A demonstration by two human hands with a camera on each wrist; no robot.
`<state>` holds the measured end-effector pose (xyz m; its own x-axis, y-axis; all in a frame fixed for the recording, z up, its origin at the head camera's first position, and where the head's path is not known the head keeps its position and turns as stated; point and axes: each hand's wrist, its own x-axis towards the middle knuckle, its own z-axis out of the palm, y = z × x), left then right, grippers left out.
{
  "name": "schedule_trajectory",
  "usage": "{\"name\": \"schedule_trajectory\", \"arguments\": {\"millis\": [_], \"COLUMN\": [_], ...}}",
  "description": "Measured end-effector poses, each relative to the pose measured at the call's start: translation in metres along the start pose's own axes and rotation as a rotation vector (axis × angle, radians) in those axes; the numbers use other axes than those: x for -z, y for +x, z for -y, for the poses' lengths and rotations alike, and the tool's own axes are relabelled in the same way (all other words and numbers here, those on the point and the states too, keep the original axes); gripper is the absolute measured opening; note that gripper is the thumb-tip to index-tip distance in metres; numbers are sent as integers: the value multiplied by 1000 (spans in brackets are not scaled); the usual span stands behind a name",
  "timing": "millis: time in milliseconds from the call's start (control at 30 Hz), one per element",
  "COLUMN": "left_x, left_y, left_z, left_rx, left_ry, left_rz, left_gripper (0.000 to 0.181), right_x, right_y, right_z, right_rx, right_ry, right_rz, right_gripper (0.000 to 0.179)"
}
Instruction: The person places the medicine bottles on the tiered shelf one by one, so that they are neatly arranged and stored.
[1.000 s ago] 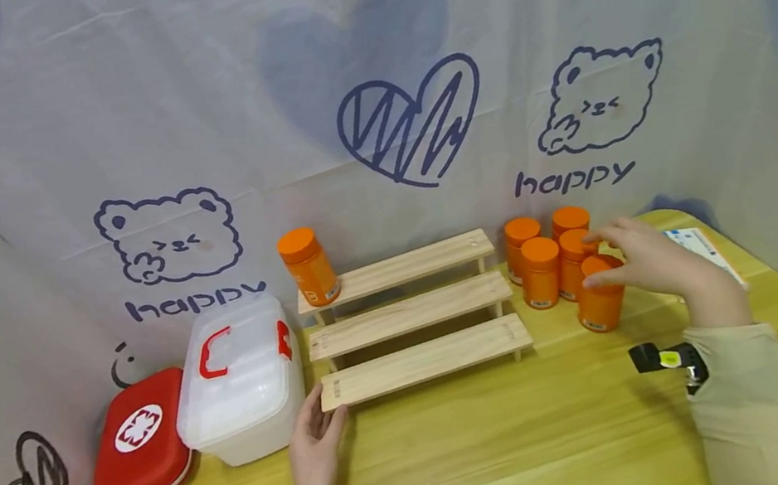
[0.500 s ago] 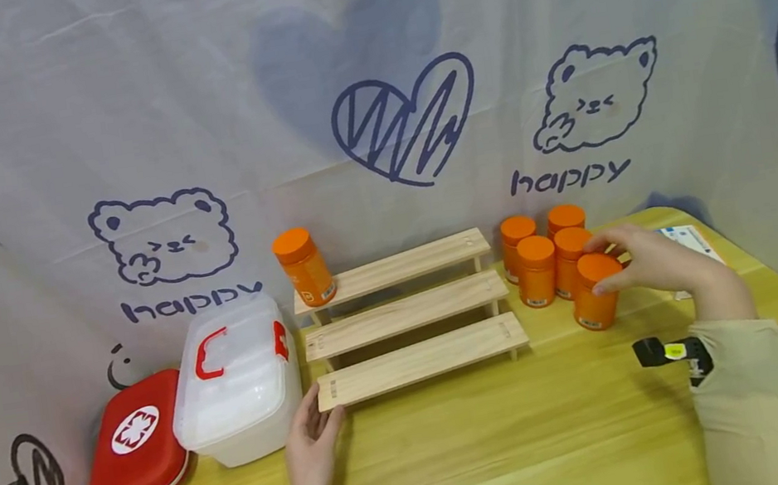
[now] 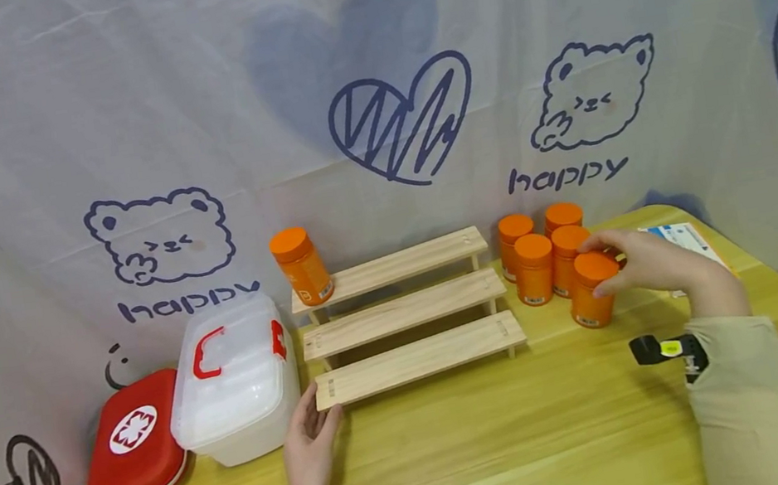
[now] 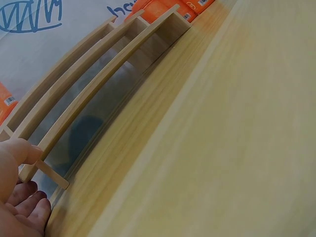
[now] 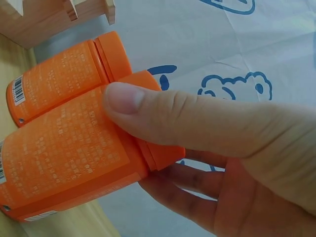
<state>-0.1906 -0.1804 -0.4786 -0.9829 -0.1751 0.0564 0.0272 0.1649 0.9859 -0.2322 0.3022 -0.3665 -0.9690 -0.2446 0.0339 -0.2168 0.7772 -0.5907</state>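
Observation:
My right hand [image 3: 652,262] grips an orange bottle [image 5: 64,153] near its lid, thumb on the near side and fingers curled behind. That bottle stands upright at the front of a group of matching orange bottles [image 3: 534,271]. At the other side, my left hand [image 3: 310,439] holds the left end of the lowest step of a three-tier wooden rack [image 3: 421,357]. In the left wrist view the thumb side lies over the board's end [image 4: 29,170], with the other fingers curled below. One more orange bottle [image 3: 302,268] stands on the top tier's left end.
Left of the rack stands a clear lidded box [image 3: 236,383] with a red handle. Beside it lies a red first-aid case [image 3: 135,448]. A white and blue flat box [image 3: 686,240] lies behind my right wrist. A printed cloth [image 3: 385,218] hangs behind the table [image 3: 466,457].
My right hand has closed its fingers round the front bottle, which stays about where it was. The left hand keeps its place on the rack. The head view has shifted slightly.

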Motion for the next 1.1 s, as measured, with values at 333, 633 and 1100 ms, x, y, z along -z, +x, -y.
{"name": "schedule_trajectory", "arguments": {"millis": [333,633,1100], "left_x": [1,3,1], "left_y": [-1,-1,0], "left_z": [0,-2,0], "left_rx": [-7,-7,-19], "left_ry": [3,9,6], "left_rz": [-14,-15,-8], "left_gripper": [56,56,56], "right_x": [4,-7,-37], "right_y": [-2,8,22], "right_z": [19,42,71], "right_rx": [9,144,289], "right_ry": [-22,58,164], "right_rz": [-27,-183,-359], "right_gripper": [68,59,48]}}
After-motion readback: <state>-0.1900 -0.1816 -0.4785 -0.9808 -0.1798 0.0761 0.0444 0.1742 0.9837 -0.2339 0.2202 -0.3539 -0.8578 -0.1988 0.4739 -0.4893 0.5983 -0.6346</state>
